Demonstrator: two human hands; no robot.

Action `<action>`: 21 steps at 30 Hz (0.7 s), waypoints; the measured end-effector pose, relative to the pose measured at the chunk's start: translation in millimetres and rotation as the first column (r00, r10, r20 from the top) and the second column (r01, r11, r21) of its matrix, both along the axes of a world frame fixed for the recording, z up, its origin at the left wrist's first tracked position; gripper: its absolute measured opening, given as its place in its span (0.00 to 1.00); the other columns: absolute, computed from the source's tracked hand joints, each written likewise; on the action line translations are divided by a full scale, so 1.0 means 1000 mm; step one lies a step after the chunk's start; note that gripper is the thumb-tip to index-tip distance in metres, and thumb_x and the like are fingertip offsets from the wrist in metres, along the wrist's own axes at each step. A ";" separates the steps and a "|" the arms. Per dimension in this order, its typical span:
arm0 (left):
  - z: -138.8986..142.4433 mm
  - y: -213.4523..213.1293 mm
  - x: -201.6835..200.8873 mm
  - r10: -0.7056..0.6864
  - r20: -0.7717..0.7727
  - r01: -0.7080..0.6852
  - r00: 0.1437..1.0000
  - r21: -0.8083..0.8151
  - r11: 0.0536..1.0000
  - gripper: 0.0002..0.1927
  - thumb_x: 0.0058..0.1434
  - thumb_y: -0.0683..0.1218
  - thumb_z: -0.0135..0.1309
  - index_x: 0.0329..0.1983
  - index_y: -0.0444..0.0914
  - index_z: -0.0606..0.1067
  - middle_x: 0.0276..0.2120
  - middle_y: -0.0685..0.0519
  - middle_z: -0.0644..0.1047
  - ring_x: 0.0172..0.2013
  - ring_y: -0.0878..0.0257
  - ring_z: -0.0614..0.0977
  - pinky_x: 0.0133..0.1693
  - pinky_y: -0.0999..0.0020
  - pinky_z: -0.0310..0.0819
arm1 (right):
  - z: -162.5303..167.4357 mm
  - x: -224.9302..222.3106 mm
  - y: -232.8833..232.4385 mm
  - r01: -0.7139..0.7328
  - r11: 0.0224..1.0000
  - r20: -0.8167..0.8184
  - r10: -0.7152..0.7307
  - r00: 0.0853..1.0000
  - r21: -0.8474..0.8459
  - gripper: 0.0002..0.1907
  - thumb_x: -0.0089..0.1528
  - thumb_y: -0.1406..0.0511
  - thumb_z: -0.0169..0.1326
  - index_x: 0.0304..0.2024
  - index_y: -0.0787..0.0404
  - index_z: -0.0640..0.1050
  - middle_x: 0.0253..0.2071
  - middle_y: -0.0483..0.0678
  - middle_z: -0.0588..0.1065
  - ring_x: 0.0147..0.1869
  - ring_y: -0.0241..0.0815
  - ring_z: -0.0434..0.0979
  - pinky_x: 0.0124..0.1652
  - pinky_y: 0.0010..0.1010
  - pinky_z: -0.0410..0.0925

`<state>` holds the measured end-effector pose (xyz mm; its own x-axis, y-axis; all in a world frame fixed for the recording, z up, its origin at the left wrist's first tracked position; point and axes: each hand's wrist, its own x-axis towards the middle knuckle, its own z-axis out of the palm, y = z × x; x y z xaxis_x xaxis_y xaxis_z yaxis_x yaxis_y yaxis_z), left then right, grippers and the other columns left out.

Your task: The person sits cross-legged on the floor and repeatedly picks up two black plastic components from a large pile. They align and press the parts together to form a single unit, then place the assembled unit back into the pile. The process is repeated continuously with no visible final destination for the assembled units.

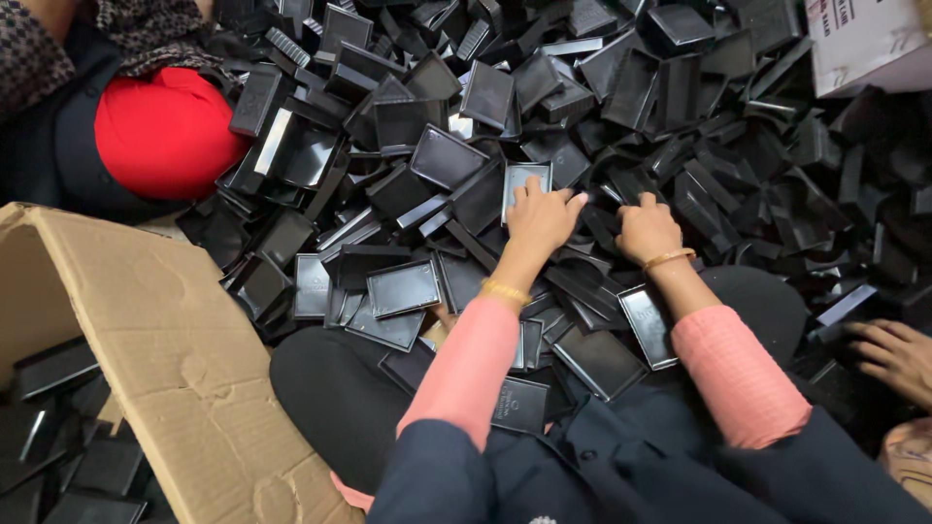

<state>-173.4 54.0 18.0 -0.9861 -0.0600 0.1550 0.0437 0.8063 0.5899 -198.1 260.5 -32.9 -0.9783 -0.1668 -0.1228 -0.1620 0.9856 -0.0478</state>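
Trays [621, 116], black and shallow, cover nearly all the surface before us in one loose heap; what lies under them is hidden, so we cannot tell floor from table. They are small rectangular plastic pieces, some face up with a raised rim, some tipped on edge, some nested.

Our left hand [540, 215] rests palm down on the heap, fingers spread and flat, touching a grey-faced tray [524, 180] at its fingertips. It grips nothing. Our right hand [648, 229] sits just beside it, knuckles up, fingers curled down among the pieces; whether it has closed on one we cannot tell. Both wrists carry a thin gold bangle, and both sleeves [466, 364] are pink. Several trays lie on our lap, between the arms and beside the left sleeve.

At lower left an open cardboard box [184, 369] stands tilted against our knee, with more black trays inside it. At upper left sits another person in a red garment [165, 131], dark patterned cloth above it. Another person's hand [898, 354] shows at the right edge, near the heap. A white carton [864, 39] fills the upper right corner.
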 end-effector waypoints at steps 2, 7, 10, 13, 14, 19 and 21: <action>-0.004 0.002 -0.002 0.057 0.015 -0.055 0.998 -0.090 0.994 0.16 0.56 0.59 0.60 0.35 0.43 0.84 0.47 0.47 0.75 0.50 0.46 0.77 0.45 0.51 0.73 | 0.003 0.007 0.005 -0.020 0.999 -0.019 0.019 1.000 -0.050 0.19 0.53 0.62 0.64 0.48 0.54 0.82 0.55 0.59 0.72 0.53 0.62 0.77 0.51 0.47 0.72; 0.001 -0.045 0.052 -0.004 -0.160 0.059 0.987 0.347 0.936 0.13 0.56 0.47 0.65 0.42 0.40 0.78 0.40 0.48 0.77 0.43 0.50 0.81 0.44 0.59 0.76 | 0.052 0.049 0.004 -0.071 0.950 -0.048 0.059 0.997 -0.304 0.16 0.56 0.62 0.65 0.47 0.56 0.81 0.55 0.55 0.74 0.50 0.58 0.79 0.48 0.44 0.72; 0.021 -0.082 0.093 -0.027 -0.083 0.076 0.996 0.667 0.741 0.23 0.60 0.41 0.61 0.59 0.40 0.72 0.43 0.50 0.76 0.41 0.55 0.80 0.45 0.65 0.78 | 0.092 0.079 -0.011 -0.115 0.842 0.001 0.136 0.991 -0.527 0.18 0.49 0.65 0.65 0.42 0.59 0.80 0.63 0.56 0.72 0.41 0.53 0.81 0.44 0.40 0.73; 0.040 -0.103 0.124 -0.067 -0.043 0.063 0.997 0.942 0.329 0.31 0.67 0.42 0.57 0.72 0.45 0.63 0.52 0.50 0.74 0.51 0.57 0.77 0.52 0.64 0.75 | 0.134 0.097 -0.016 -0.536 0.799 -0.546 0.330 0.770 -0.272 0.19 0.44 0.65 0.66 0.39 0.57 0.80 0.61 0.61 0.70 0.56 0.62 0.74 0.53 0.43 0.69; 0.043 -0.105 0.131 -0.070 -0.057 0.067 0.996 0.987 0.149 0.32 0.69 0.44 0.55 0.75 0.47 0.59 0.56 0.51 0.74 0.56 0.58 0.77 0.56 0.65 0.74 | 0.145 0.103 -0.017 -0.424 0.745 -0.429 0.203 0.880 -0.515 0.17 0.51 0.66 0.63 0.43 0.59 0.80 0.63 0.58 0.71 0.57 0.55 0.75 0.54 0.40 0.70; 0.035 -0.077 0.147 -0.200 0.104 -0.188 0.974 0.866 -0.464 0.32 0.70 0.63 0.39 0.71 0.42 0.61 0.58 0.47 0.75 0.58 0.52 0.77 0.58 0.54 0.73 | 0.162 0.138 -0.042 0.301 -0.043 0.288 0.191 0.938 -0.953 0.30 0.61 0.72 0.56 0.66 0.62 0.69 0.63 0.52 0.73 0.61 0.39 0.77 0.60 0.32 0.70; 0.026 -0.059 0.150 -0.258 0.095 -0.225 0.961 0.811 -0.540 0.35 0.72 0.66 0.35 0.71 0.39 0.63 0.59 0.44 0.75 0.59 0.51 0.77 0.60 0.55 0.71 | 0.147 0.153 -0.067 0.213 0.000 0.209 0.200 0.957 -0.977 0.28 0.64 0.73 0.55 0.67 0.64 0.68 0.64 0.51 0.72 0.67 0.40 0.73 0.65 0.32 0.68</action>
<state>-23.4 -4.8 43.6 -0.9590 0.1631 -0.2317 -0.2330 -0.9193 0.3172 -45.2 193.4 114.2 -0.9480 -0.3161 -0.0361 0.0643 -0.0791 -0.9948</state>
